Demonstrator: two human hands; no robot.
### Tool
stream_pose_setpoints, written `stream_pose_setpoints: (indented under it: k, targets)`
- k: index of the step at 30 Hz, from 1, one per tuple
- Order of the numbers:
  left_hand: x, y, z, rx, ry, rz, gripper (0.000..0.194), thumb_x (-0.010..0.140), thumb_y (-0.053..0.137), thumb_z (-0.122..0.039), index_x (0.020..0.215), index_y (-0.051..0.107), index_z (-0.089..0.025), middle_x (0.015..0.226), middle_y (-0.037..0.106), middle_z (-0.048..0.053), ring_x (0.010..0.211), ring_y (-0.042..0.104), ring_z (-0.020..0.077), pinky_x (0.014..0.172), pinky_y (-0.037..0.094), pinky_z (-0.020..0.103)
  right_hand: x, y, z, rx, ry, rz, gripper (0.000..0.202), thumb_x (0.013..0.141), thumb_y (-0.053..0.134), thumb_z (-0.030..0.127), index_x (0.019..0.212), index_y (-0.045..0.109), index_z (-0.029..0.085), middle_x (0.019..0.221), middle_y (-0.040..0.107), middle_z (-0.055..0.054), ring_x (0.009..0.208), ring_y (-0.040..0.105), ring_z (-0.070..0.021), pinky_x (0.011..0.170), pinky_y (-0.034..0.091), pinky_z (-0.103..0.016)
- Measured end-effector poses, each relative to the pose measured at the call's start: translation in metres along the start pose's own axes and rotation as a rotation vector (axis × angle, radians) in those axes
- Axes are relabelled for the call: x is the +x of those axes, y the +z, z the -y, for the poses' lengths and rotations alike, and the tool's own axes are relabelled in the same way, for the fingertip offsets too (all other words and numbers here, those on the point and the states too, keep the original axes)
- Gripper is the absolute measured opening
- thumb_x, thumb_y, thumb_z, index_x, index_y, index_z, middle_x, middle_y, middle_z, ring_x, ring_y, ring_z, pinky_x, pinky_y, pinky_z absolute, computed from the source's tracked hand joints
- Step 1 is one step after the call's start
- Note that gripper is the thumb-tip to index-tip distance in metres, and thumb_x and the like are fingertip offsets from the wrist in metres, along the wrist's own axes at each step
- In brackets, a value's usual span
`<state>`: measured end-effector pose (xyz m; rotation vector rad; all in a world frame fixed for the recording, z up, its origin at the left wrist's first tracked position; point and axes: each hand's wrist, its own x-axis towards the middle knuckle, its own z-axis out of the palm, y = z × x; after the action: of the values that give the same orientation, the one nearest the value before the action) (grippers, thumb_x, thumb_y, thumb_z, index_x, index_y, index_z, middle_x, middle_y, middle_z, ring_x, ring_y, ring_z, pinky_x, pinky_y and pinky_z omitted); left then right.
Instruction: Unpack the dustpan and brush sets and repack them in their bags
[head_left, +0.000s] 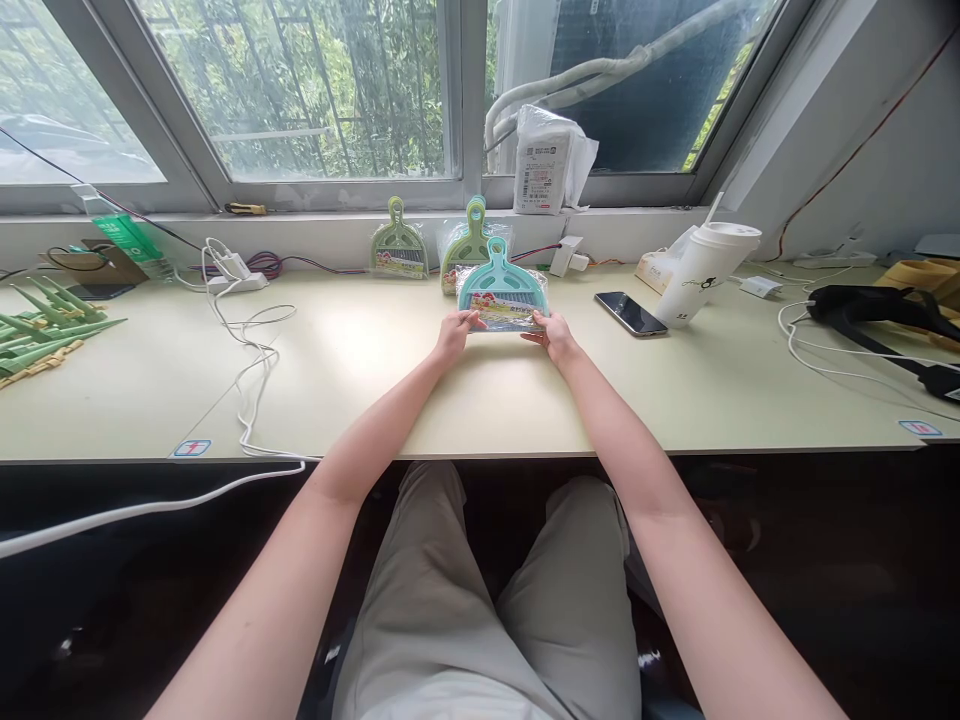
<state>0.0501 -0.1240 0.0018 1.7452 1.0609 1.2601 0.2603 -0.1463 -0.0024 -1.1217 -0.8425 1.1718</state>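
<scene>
A turquoise mini dustpan point(504, 292) in clear plastic wrap stands tilted over the desk, handle up, with a printed label across its front. My left hand point(454, 338) grips its lower left corner, thumb on the front. At the lower right corner, my right hand point(556, 336) holds it the same way, its fingers underneath. Close behind, a green wrapped dustpan point(474, 225) leans against the wall, partly hidden by the turquoise one. Another green wrapped dustpan point(398, 245) leans a little to the left.
White cables point(259, 370) trail over the desk point(360, 400) on the left, near green leaf-like pieces point(49, 320) and a green-labelled bottle point(124, 232). To the right are a phone point(630, 313), a white cup with straw point(709, 270) and a black strap point(877, 315). A tissue pack point(544, 165) rests on the sill.
</scene>
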Motion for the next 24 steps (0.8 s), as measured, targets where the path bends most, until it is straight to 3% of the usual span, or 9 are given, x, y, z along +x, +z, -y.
stream_pose_setpoints:
  k: [4,7,13,18,20,24]
  targets:
    - [0.000,0.003,0.003,-0.057,0.000,-0.007,0.041,0.087,0.057,-0.050,0.065,0.069,-0.018,0.081,0.070,0.009,0.091,0.064,0.0226,0.077,0.053,0.034,-0.001,-0.001,0.001,-0.018,0.001,0.024,0.009,0.094,0.049,0.015,0.096,0.055,0.022,0.089,0.066,0.001,0.072,0.066,-0.0093,0.063,0.063,-0.021]
    - [0.000,0.004,0.007,-0.041,0.076,-0.063,0.036,0.089,0.055,-0.044,0.070,0.071,-0.018,0.088,0.068,0.010,0.093,0.063,0.0219,0.074,0.054,0.032,-0.001,-0.001,0.001,-0.026,0.000,0.029,0.010,0.094,0.048,0.014,0.096,0.054,0.022,0.091,0.067,0.000,0.072,0.066,-0.0096,0.063,0.063,-0.022]
    - [0.002,0.003,0.014,-0.042,0.223,-0.140,0.025,0.091,0.051,-0.032,0.093,0.074,-0.022,0.101,0.071,0.007,0.098,0.064,0.0216,0.087,0.054,0.035,-0.002,0.002,0.001,-0.082,0.004,0.072,0.010,0.095,0.047,0.017,0.100,0.054,0.022,0.095,0.069,-0.001,0.068,0.067,-0.0104,0.063,0.062,-0.024]
    - [-0.004,0.002,0.007,-0.124,0.159,-0.130,0.025,0.090,0.055,-0.033,0.103,0.072,-0.021,0.113,0.069,0.007,0.103,0.065,0.0232,0.080,0.058,0.034,0.000,0.001,-0.002,-0.117,-0.009,0.105,0.012,0.095,0.048,0.019,0.104,0.054,0.023,0.099,0.071,-0.002,0.070,0.069,-0.0109,0.067,0.063,-0.025]
    - [-0.007,0.002,0.004,-0.155,0.124,-0.148,0.032,0.088,0.059,-0.035,0.118,0.066,-0.024,0.120,0.066,0.007,0.102,0.065,0.0242,0.075,0.060,0.034,0.000,0.000,-0.002,-0.120,-0.013,0.109,0.012,0.094,0.049,0.020,0.104,0.054,0.024,0.102,0.071,-0.002,0.071,0.069,-0.0110,0.069,0.063,-0.027]
    - [-0.003,-0.002,0.009,-0.206,-0.004,-0.210,0.077,0.079,0.071,-0.032,0.148,0.038,-0.029,0.116,0.068,0.008,0.094,0.068,0.0246,0.073,0.061,0.039,0.000,0.000,-0.002,-0.130,-0.010,0.101,0.013,0.093,0.050,0.019,0.104,0.054,0.024,0.107,0.069,-0.002,0.074,0.069,-0.0110,0.069,0.064,-0.027]
